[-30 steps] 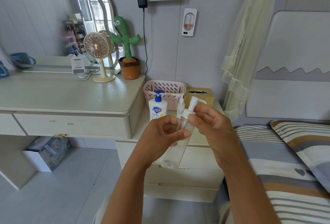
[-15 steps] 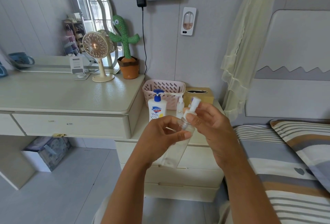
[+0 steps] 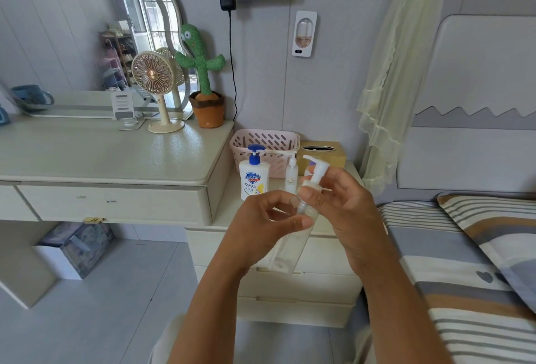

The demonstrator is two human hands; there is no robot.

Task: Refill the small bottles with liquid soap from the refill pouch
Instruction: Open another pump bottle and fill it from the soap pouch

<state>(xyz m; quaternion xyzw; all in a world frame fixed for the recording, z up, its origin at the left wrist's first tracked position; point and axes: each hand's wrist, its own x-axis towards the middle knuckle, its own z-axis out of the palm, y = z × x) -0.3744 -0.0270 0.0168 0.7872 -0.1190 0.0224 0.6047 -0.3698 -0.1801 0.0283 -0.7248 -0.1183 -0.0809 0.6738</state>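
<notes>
I'm holding the empty clear plastic bottle [image 3: 285, 256] in the air in front of the low bedside table [image 3: 229, 211], tilted with its base toward me. My left hand [image 3: 261, 224] is curled round its upper body just under the neck. The thumb and fingers of my right hand [image 3: 348, 207] pinch the collar of its white pump head [image 3: 317, 168].

The step looks like unscrewing that pump so the bottle can be filled. To do it well I should keep the left hand firm but not squeezing, since the thin wall would flex. The right hand should twist at the collar, not the spout. Once the thread lets go, I'd lift the pump straight out so the dip tube clears the neck.

I see no refill pouch. On the table stand a white soap bottle with a blue pump [image 3: 254, 182] and a small slim white bottle [image 3: 291, 175], both in front of a pink slotted basket [image 3: 265, 143].

A second ago the spout pointed to my right. Half a second ago it showed end-on, and now it points left, so the pump has turned about half a turn. Both hands and the bottle have stayed in the same place.
</notes>
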